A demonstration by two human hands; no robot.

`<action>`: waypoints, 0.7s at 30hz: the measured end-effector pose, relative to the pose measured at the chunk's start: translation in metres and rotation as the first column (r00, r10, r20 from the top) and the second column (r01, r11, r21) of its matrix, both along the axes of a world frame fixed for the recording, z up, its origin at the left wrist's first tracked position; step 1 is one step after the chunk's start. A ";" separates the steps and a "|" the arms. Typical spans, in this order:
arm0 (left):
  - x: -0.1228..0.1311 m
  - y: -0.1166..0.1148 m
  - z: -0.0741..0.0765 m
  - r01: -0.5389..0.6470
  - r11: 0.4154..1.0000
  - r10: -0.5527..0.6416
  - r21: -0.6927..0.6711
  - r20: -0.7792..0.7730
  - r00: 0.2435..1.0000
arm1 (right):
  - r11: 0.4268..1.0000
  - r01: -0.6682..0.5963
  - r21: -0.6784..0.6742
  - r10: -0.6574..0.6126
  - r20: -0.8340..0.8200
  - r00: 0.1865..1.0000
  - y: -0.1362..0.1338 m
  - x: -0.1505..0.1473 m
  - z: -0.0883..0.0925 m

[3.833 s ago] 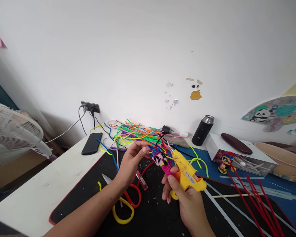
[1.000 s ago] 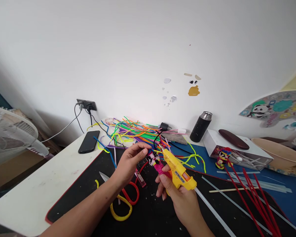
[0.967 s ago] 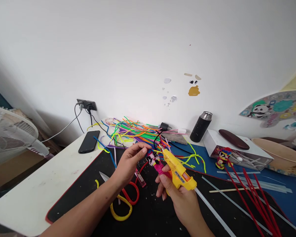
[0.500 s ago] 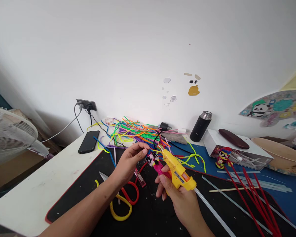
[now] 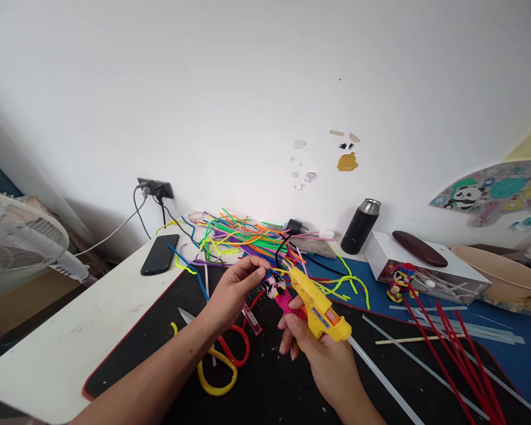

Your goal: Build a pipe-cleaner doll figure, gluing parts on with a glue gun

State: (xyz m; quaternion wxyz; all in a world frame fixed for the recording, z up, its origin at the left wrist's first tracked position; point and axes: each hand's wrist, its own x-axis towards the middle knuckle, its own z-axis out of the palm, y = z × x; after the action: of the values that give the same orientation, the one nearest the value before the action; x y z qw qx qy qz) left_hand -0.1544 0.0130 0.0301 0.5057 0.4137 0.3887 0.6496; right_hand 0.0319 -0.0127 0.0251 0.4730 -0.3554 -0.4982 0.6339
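Observation:
A yellow hot glue gun (image 5: 319, 304) is gripped in my right hand (image 5: 325, 354), its nozzle pointing up and left and a long glue stick trailing from its back end. The same hand's fingers also hold the pink lower part of a small fuzzy doll (image 5: 275, 289) with a black-and-white head and blue on top. My left hand (image 5: 241, 283) is closed, with thumb and forefinger pinching at the blue top of the doll's head. A thin yellow strand shows between that spot and the nozzle. What exactly lies between the left fingertips is hidden.
Scissors (image 5: 216, 375) and a small pink-red case (image 5: 253, 321) lie on the black mat. Behind are heaped pipe cleaners (image 5: 243, 239), a phone (image 5: 159, 255) and a black flask (image 5: 360, 227). At right are another doll (image 5: 400, 282), red pipe cleaners (image 5: 460, 348) and glue sticks (image 5: 491, 332).
Hardly anything differs. My left fingertips have shifted very slightly to the right at the doll's head; the glue gun and doll stay almost where they were.

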 end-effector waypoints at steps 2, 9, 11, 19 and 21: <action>0.001 0.000 -0.001 -0.002 1.000 0.002 0.002 0.000 1.000 | 1.000 0.005 0.001 -0.005 -0.002 1.000 0.000 0.000 0.000; 0.003 0.002 0.000 0.016 1.000 -0.016 0.001 0.094 0.995 | 1.000 0.001 0.000 -0.001 -0.012 1.000 0.001 0.000 0.000; 0.003 0.003 0.000 0.034 0.999 -0.032 -0.012 0.143 0.989 | 1.000 0.000 0.000 0.000 -0.011 1.000 0.001 0.000 0.000; 0.002 0.003 -0.002 0.093 0.993 -0.072 -0.066 0.268 0.961 | 1.000 0.004 0.003 -0.004 -0.006 1.000 0.001 0.000 0.004; 0.002 0.003 -0.001 0.107 0.992 -0.085 -0.065 0.285 0.955 | 1.000 0.001 0.003 -0.001 -0.010 1.000 0.001 0.000 0.004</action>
State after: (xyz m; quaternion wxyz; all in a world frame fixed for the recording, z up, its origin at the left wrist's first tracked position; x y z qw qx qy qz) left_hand -0.1523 0.0161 0.0287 0.6030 0.3150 0.3177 0.6605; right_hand 0.0318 -0.0119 0.0292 0.4763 -0.3518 -0.4964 0.6348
